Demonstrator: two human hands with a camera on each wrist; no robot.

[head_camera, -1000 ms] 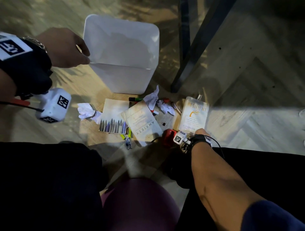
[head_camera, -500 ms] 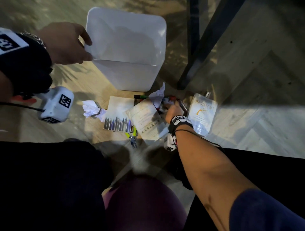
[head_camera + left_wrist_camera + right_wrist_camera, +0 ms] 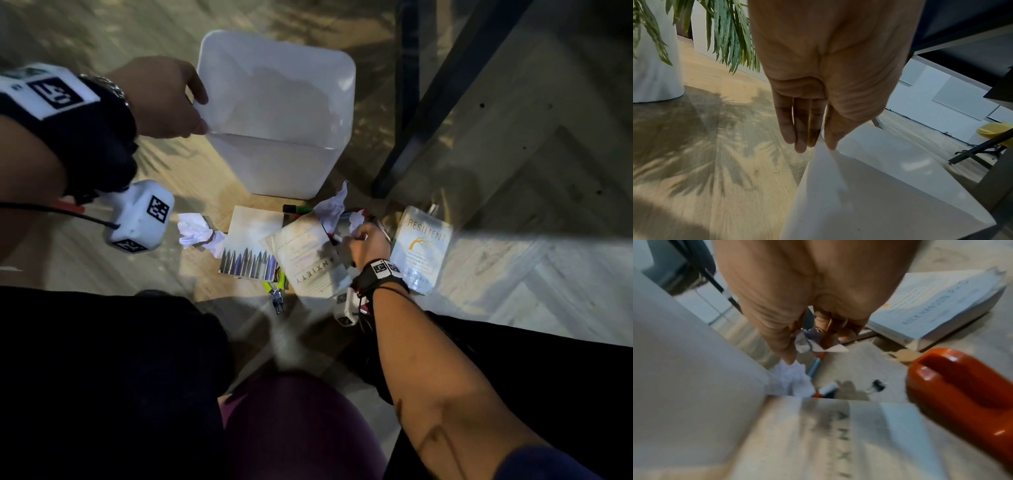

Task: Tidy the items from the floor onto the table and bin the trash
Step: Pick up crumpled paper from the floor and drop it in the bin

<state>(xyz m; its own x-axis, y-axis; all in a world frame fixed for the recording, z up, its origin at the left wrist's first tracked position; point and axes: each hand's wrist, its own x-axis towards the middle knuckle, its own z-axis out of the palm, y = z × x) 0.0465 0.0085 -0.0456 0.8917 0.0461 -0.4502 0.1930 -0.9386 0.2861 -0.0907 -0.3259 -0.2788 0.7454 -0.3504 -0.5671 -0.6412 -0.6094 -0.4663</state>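
Right hand point(image 3: 359, 241): my fingers are pinching a paper wad point(image 3: 813, 344).
Left hand point(image 3: 164, 97): gripping the bin point(image 3: 274, 113) rim.
Bin: lying up-left of the wad, past the books.

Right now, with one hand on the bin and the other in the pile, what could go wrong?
1. The right hand pinches only part of a crumpled paper; a loose grip could drop it short of the bin.
2. Markers lie right under the fingers and may roll or get scooped along as trash.
3. The left hand holds the bin by one rim corner, so it could tip if pulled.
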